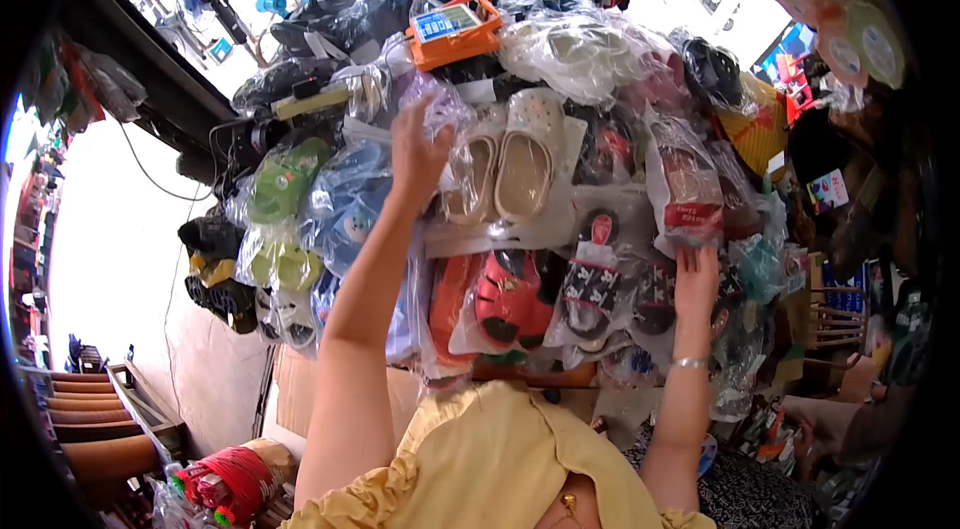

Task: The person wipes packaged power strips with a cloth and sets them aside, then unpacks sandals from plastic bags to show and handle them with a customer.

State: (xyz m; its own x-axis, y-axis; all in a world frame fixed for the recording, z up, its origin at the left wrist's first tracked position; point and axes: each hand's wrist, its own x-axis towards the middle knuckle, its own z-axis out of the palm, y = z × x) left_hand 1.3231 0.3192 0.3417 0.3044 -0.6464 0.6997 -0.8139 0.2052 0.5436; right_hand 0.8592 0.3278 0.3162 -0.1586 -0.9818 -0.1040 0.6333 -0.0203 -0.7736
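Bagged shoes are heaped in front of me. My left hand [418,144] reaches up to a crumpled clear, purplish bag [438,101], left of a pair of cream clogs [525,164] in plastic; its fingers are apart and partly over the bag. Lower at the right, my right hand [697,279] touches the bottom of a bagged pink-and-red shoe package [690,199], its fingertips partly hidden at the bag's edge. Below the clogs lie red-and-black shoes [508,299] and black patterned sandals [590,294], also in clear bags.
An orange device with a display [452,31] sits on top of the pile. Green bagged clogs [285,184] and blue ones [355,194] lie at the left. Red cord rolls [230,479] are at the lower left, and balloon-like items [835,4] hang at the upper right.
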